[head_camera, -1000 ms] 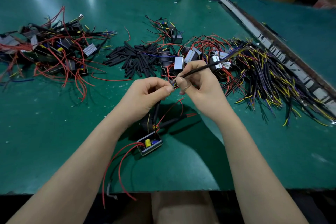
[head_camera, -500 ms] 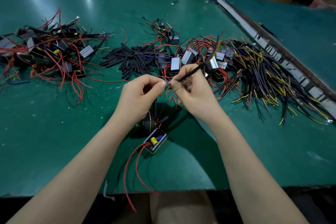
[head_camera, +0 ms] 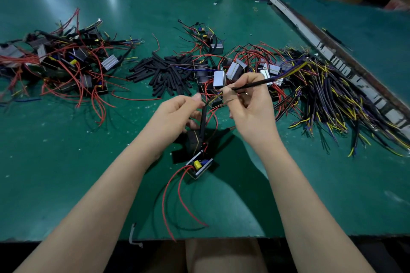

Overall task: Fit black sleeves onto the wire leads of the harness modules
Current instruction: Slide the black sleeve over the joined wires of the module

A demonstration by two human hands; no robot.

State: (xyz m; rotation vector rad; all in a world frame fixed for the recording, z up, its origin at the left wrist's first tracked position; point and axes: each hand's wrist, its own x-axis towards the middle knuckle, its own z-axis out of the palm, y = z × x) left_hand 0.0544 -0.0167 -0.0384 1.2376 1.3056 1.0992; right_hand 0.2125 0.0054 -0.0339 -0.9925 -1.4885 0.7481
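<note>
A small open module (head_camera: 199,165) with a yellow part inside hangs just above the green table (head_camera: 66,162), two long red leads trailing toward me. A black sleeve (head_camera: 202,122) runs up from it to my left hand (head_camera: 175,115), which pinches the sleeve's top end. My right hand (head_camera: 250,104) pinches a thin black-sheathed cable (head_camera: 255,84) with yellow and purple ends pointing right. Its near tip meets the sleeve mouth between my hands.
A heap of loose black sleeves (head_camera: 164,73) lies behind my hands. Modules with red wires (head_camera: 66,64) are piled at far left, more grey modules (head_camera: 235,71) at centre, and a spread of yellow-purple cables (head_camera: 332,99) at right. A metal rail (head_camera: 332,55) borders the right side.
My hands have moved slightly apart. The right hand has lifted and the cable now lies flatter, pointing right. The module has swung a little nearer the table.
</note>
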